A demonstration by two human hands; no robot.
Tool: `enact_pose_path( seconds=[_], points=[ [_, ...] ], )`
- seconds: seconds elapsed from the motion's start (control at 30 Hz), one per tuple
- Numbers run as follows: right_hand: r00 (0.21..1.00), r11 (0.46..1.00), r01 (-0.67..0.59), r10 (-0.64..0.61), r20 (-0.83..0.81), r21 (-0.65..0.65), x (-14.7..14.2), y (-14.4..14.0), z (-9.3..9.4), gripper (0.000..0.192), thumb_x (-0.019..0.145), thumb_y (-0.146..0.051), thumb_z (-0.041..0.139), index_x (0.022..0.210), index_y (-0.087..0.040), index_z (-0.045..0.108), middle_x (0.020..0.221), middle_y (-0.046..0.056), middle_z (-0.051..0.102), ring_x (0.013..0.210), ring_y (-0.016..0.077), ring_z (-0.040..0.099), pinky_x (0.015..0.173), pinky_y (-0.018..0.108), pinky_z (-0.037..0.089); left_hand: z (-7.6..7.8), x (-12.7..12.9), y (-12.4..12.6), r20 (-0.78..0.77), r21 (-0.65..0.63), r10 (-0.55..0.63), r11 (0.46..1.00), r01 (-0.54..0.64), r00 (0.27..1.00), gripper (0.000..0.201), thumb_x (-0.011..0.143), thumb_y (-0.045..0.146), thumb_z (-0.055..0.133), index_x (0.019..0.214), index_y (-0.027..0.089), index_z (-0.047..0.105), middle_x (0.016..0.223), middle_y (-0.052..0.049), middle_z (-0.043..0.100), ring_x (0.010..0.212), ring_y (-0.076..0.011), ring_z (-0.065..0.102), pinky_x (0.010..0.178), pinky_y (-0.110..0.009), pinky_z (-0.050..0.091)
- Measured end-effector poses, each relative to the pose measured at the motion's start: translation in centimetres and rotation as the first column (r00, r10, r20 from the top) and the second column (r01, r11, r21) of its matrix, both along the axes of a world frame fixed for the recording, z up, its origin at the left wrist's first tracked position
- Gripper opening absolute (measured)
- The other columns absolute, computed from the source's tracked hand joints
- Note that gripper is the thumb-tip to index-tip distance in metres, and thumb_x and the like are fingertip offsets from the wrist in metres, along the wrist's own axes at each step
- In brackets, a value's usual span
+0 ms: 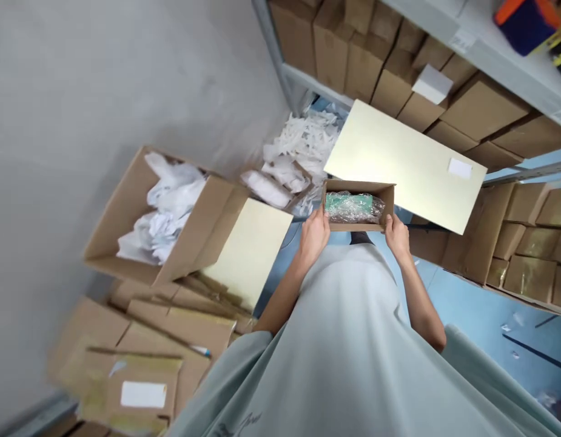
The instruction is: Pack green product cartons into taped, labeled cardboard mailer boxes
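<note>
Both hands (313, 233) (397, 235) clasping box (357, 227) ends

two hands (313, 233), one small open box (358, 227), one bubble-wrapped item (353, 207).

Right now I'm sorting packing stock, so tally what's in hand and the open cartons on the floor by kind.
Small open cardboard box, held by left hand and right hand: 1
Bubble-wrapped green item inside it: 1
Large open carton of white wrapping: 1
Total: 3
</note>
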State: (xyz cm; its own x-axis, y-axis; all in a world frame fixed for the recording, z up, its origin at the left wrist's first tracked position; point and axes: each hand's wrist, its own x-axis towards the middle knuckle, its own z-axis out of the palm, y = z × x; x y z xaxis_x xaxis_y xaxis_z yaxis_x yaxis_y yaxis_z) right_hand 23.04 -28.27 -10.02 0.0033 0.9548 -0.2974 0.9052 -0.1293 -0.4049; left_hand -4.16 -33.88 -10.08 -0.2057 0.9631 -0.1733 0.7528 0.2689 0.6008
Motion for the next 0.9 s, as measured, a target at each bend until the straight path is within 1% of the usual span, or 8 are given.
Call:
enact_pose_path(
  seconds=[0.13,0.27,0.43,0.57,0.67,0.73,0.8,0.9],
  points=[
    [0.991,0.991,0.131,-0.131,-0.033,0.016,5.6,4.9,-0.9,0.061,0.118,-0.041,0.023,0.144,-0.013,0.070,0.125,0.024,0.084,0.107,0.0390,0.080,0.090,0.041,0.054,-0.7,5.5,8.8,-0.005,0.027,-0.116,0.993,0.116,0.993,0.054,0.119,0.027,0.034,0.161,0.010,0.062,0.143,-0.024,0.078,0.135,-0.0363,0.077,0.117,-0.046,0.059],
    [0.980,0.980,0.186,-0.181,-0.082,0.065,11.0,10.6,-1.7,0.064,0.118,-0.040,0.022,0.155,-0.012,0.065,0.131,0.024,0.083,0.111,0.0393,0.079,0.095,0.043,0.056,-1.8,10.9,17.0,-0.011,-0.020,-0.162,0.987,0.162,0.987,0.048,0.118,0.027,0.036,0.148,0.010,0.070,0.144,-0.025,0.076,0.137,-0.0372,0.074,0.119,-0.048,0.057],
    [0.979,0.980,0.195,-0.192,-0.075,0.038,15.4,17.0,-2.3,0.068,0.119,-0.040,0.019,0.165,-0.009,0.059,0.135,0.025,0.083,0.111,0.0393,0.080,0.100,0.047,0.059,-3.0,15.4,24.4,0.011,-0.019,-0.161,0.987,0.162,0.987,0.043,0.116,0.027,0.041,0.142,0.017,0.073,0.149,-0.021,0.075,0.142,-0.0336,0.071,0.124,-0.048,0.055],
    [0.984,0.988,0.151,-0.146,-0.107,0.036,16.4,19.3,-2.3,0.072,0.121,-0.046,0.018,0.178,-0.011,0.044,0.143,0.024,0.081,0.121,0.0383,0.080,0.105,0.048,0.061,-2.6,16.2,27.6,0.024,0.028,-0.200,0.979,0.199,0.979,0.053,0.118,0.029,0.038,0.164,0.019,0.061,0.166,-0.018,0.066,0.156,-0.0291,0.062,0.132,-0.044,0.050],
    [0.991,1.000,0.022,-0.019,-0.130,0.020,16.8,19.3,-2.2,0.071,0.121,-0.060,0.032,0.179,-0.021,0.048,0.167,0.024,0.065,0.138,0.0384,0.075,0.113,0.049,0.060,-2.0,15.8,28.4,0.045,0.001,-0.294,0.956,0.294,0.955,0.060,0.120,0.038,0.040,0.177,0.021,0.048,0.177,-0.017,0.055,0.166,-0.0270,0.053,0.137,-0.042,0.044],
    [0.987,0.995,-0.093,0.086,-0.134,-0.047,17.4,19.1,-2.1,0.079,0.114,-0.073,0.053,0.177,-0.025,0.052,0.185,0.025,0.043,0.140,0.0409,0.074,0.115,0.051,0.060,-1.6,15.3,28.4,0.065,-0.053,-0.392,0.917,0.395,0.918,0.065,0.117,0.052,0.054,0.176,0.022,0.052,0.185,-0.017,0.044,0.174,-0.0304,0.044,0.140,-0.044,0.040],
    [0.980,0.982,-0.161,0.147,-0.132,-0.102,18.1,19.1,-2.2,0.089,0.105,-0.078,0.069,0.176,-0.026,0.054,0.191,0.026,0.030,0.135,0.0423,0.077,0.112,0.053,0.062,-1.4,14.6,28.5,0.078,-0.106,-0.482,0.866,0.488,0.873,0.078,0.104,0.063,0.078,0.169,0.022,0.062,0.189,-0.018,0.036,0.177,-0.0362,0.038,0.141,-0.044,0.040],
    [0.981,0.985,-0.155,0.144,-0.133,-0.076,18.8,20.2,-2.4,0.067,0.110,-0.070,0.068,0.158,-0.024,0.071,0.183,0.023,0.046,0.124,0.0365,0.081,0.109,0.049,0.062,-1.4,13.9,29.1,0.048,-0.103,-0.492,0.863,0.494,0.869,0.070,0.094,0.059,0.092,0.152,0.023,0.076,0.181,-0.017,0.048,0.164,-0.0379,0.057,0.136,-0.043,0.049]
  ],
)
